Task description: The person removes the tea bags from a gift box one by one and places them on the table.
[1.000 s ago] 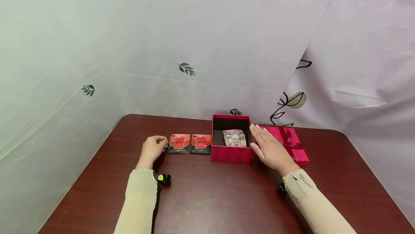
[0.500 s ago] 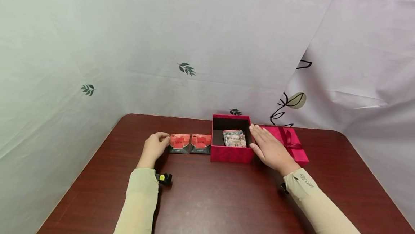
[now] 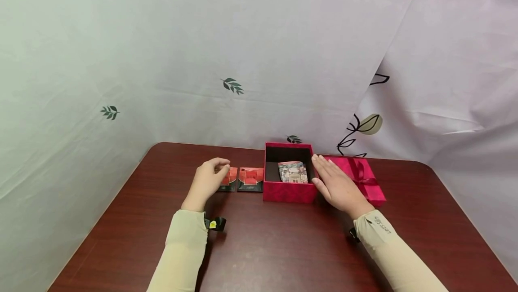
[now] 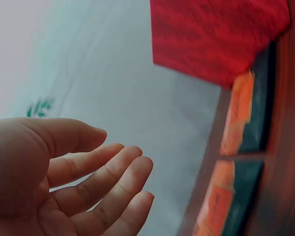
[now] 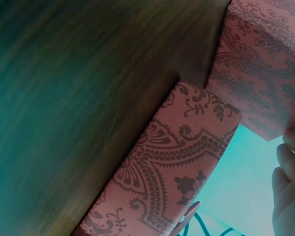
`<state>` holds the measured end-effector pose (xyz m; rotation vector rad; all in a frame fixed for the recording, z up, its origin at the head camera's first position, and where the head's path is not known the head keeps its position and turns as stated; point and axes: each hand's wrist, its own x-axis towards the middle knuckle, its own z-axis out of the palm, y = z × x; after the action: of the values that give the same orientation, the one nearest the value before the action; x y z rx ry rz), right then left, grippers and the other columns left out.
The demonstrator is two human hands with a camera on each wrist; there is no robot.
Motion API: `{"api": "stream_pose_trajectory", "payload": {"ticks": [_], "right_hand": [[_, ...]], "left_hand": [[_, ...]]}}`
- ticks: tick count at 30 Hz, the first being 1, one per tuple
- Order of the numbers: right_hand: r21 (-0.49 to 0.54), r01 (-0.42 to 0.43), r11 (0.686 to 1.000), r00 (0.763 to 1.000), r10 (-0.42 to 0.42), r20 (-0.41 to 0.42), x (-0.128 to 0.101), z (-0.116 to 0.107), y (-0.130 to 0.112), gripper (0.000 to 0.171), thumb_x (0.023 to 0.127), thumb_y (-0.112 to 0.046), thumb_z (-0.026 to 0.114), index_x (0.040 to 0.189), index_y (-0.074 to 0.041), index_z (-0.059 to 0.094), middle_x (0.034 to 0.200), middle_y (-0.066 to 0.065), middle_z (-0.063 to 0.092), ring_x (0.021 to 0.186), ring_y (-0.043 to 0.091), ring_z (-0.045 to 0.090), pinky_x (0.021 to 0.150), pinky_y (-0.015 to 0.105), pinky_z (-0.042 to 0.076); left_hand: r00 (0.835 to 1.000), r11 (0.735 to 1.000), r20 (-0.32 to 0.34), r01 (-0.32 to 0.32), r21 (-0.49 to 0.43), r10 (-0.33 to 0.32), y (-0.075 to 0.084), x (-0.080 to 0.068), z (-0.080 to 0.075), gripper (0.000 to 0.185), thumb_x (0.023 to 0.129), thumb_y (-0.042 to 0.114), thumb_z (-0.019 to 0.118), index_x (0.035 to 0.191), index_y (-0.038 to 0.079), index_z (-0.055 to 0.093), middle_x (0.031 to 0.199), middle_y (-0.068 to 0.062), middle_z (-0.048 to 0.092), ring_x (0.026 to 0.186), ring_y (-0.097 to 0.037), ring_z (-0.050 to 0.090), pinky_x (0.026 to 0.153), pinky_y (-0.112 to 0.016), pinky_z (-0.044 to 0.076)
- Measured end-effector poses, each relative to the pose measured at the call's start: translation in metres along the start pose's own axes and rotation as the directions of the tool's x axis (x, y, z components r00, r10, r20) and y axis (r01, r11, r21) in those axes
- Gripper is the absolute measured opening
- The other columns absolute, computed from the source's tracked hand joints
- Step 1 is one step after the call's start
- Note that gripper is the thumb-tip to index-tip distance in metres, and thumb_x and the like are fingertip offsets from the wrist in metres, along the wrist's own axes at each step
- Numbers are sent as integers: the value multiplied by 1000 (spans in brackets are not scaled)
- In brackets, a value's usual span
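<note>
Left hand (image 3: 206, 180), fingers loosely curled, empty, above red packet (image 3: 230, 179); right hand (image 3: 337, 188) flat against gift box (image 3: 289, 192). We risk nudging packets askew.

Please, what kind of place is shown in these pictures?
Probably a makeshift indoor recording corner, not a lived-in room: printed cloth sheets hang as a backdrop around a dark wooden table, and only an open red gift box, its lid and two red packets lie there.

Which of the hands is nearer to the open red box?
Right. The right hand lies flat against the right wall of the open red box. The left hand hovers over the packets to the box's left, apart from it.
</note>
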<state>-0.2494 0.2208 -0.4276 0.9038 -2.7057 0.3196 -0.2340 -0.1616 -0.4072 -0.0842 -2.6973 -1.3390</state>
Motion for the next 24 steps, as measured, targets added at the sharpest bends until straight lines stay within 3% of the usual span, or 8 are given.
{"api": "stream_pose_trajectory", "payload": {"ticks": [7, 16, 24], "right_hand": [[6, 3, 1000, 1000, -3, -3, 0, 0, 1, 65, 101, -27, 60, 153, 4, 38, 159, 19, 38, 146, 41, 33, 119, 52, 27], [8, 14, 1000, 1000, -14, -16, 2, 1, 1, 63, 101, -26, 60, 152, 5, 40, 158, 19, 39, 146, 41, 34, 117, 56, 29], [15, 5, 1000, 1000, -5, -12, 1, 1, 1, 63, 100, -25, 60, 152, 4, 40, 159, 19, 38, 146, 41, 34, 117, 55, 29]], "left_hand": [[995, 995, -6, -98, 19, 99, 31, -8, 8, 26, 99, 16, 64, 122, 5, 70, 105, -10, 73, 91, -25, 68, 81, -45, 56], [973, 971, 10, -230, 68, 230, 66, -18, 27, 24, 97, 11, 66, 119, 4, 71, 108, -9, 72, 98, -25, 69, 86, -43, 57], [955, 959, 101, -283, 36, 278, 92, -13, 48, 24, 98, 13, 65, 121, 5, 70, 111, -9, 71, 99, -24, 67, 88, -40, 57]]}}
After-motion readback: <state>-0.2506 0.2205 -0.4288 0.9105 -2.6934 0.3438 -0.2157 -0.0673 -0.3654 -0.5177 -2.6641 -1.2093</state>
